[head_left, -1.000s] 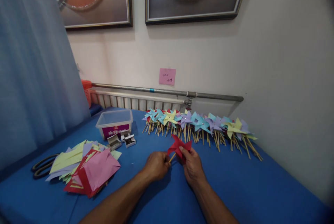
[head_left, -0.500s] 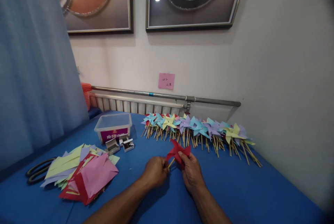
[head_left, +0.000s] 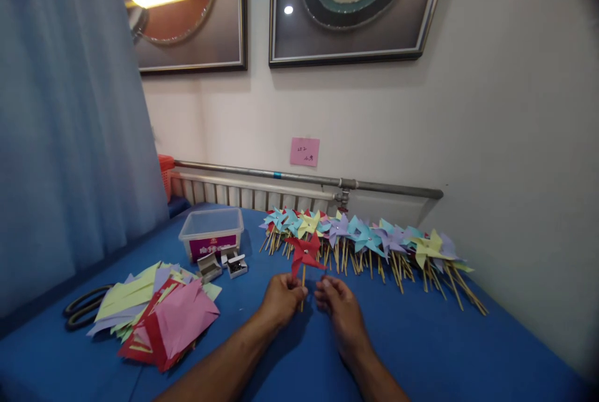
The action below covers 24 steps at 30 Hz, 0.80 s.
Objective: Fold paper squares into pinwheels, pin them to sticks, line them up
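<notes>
Red pinwheel point(head_left: 306, 252), held upright over a blue tabletop point(head_left: 402, 352) — its stick point(head_left: 304, 276) pinched betw. thumb and fingers of the L hand point(head_left: 281, 299). The R hand point(head_left: 344, 313), fingers loosely curled and relaxed, hovers just R of the stick, under the pinwheel's R-side blade tip; can't tell if the two touch. Behind, a long row of pinwheels point(head_left: 367, 240) in blue, purple, yellow & red lies along the wall point(head_left: 505, 140) side, sticks pointing toward the camera. At L, a heap of paper pieces point(head_left: 185, 321), pink & red uppermost, w/ black scissor handles point(head_left: 84, 311) jutting out. Beyond it: a clear plastic tub point(head_left: 213, 243) w/ purple label — small open boxes point(head_left: 209, 269) in front, one w/ dark bits inside. A pink note point(head_left: 305, 151) hangs above a metal pipe point(head_left: 393, 188).
</notes>
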Each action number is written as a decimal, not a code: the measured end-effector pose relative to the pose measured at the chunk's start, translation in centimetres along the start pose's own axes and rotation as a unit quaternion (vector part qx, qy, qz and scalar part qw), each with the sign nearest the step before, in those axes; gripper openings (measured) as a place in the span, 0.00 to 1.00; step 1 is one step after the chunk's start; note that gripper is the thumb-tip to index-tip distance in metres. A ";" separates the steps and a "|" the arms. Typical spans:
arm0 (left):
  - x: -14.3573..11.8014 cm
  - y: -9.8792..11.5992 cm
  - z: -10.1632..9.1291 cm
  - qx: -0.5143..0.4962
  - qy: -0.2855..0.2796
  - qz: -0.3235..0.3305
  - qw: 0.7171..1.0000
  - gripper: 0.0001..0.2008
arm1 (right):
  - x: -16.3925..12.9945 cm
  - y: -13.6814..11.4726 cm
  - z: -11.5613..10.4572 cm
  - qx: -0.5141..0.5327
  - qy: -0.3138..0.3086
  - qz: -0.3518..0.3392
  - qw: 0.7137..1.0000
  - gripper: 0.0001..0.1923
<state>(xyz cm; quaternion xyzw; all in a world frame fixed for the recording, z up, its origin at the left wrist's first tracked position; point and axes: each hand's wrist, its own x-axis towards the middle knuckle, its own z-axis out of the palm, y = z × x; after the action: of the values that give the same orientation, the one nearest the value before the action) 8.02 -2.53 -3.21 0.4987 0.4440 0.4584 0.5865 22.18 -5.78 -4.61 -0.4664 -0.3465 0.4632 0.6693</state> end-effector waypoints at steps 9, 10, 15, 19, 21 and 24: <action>-0.1 0.6 -0.3 -0.094 0.012 0.001 0.995 0.16 | -1.8 0.5 1.5 -0.172 -0.128 -0.087 0.973 0.11; -0.1 0.5 -0.3 -0.097 0.012 -0.001 0.995 0.16 | -1.8 0.5 1.5 -0.177 -0.122 -0.087 0.973 0.11; -0.1 0.0 -0.1 -0.103 0.012 0.008 0.995 0.17 | -1.4 0.7 1.2 -0.199 -0.115 -0.098 0.968 0.10; -0.2 -0.2 0.1 -0.094 0.006 0.002 0.996 0.17 | -1.6 0.7 1.2 -0.207 -0.123 -0.095 0.966 0.10; -0.2 -0.2 0.1 -0.092 0.001 0.000 0.996 0.17 | -1.7 0.6 1.2 -0.216 -0.115 -0.096 0.965 0.09; -0.2 -0.2 0.1 -0.086 -0.003 0.000 0.996 0.17 | -1.9 0.4 1.2 -0.224 -0.104 -0.099 0.964 0.08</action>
<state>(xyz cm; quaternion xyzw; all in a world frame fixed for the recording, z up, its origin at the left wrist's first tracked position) 8.10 -2.78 -3.42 0.4477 0.4008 0.4938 0.6286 20.35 -7.13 -4.69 -0.5171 -0.5535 0.3508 0.5505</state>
